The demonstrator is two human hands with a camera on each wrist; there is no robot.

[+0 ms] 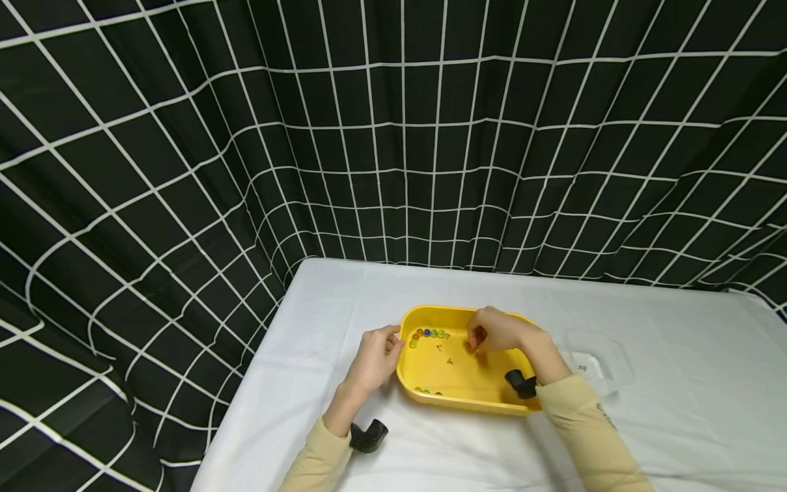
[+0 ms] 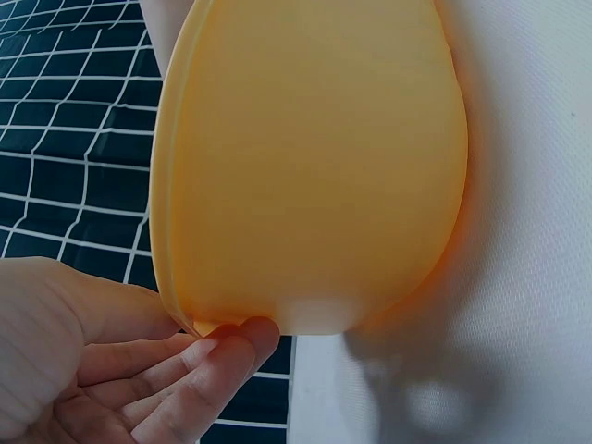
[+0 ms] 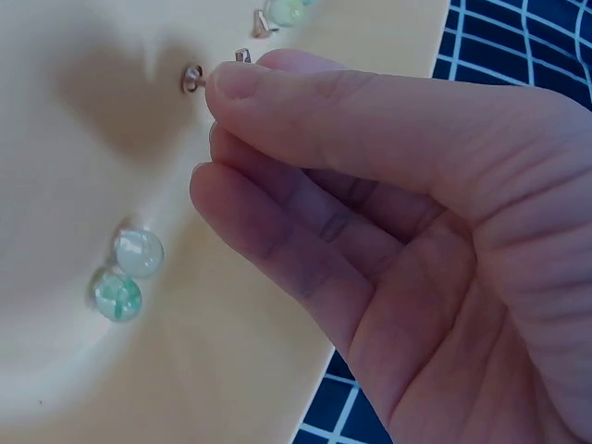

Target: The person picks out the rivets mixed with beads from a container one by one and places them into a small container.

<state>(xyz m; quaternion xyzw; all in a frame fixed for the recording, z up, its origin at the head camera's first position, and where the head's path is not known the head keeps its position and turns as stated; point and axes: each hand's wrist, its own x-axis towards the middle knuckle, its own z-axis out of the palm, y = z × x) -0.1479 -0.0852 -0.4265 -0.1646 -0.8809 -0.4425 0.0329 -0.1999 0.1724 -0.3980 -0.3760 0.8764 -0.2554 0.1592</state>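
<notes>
A yellow plastic tub stands on the white table. At its left end, my left hand grips the rim; the left wrist view shows thumb and fingers of the left hand pinching the tub's edge. My right hand reaches inside the tub. In the right wrist view, the right hand pinches a small metal tack-like piece, its round head sticking out past the thumb tip. Similar gold-coloured pieces lie on the tub floor. Several glass marbles sit along the far left corner.
Right of the tub is a clear plastic container with a small metal piece in it. More marbles lie along the tub's near wall. Behind the table hangs a black curtain with a white grid.
</notes>
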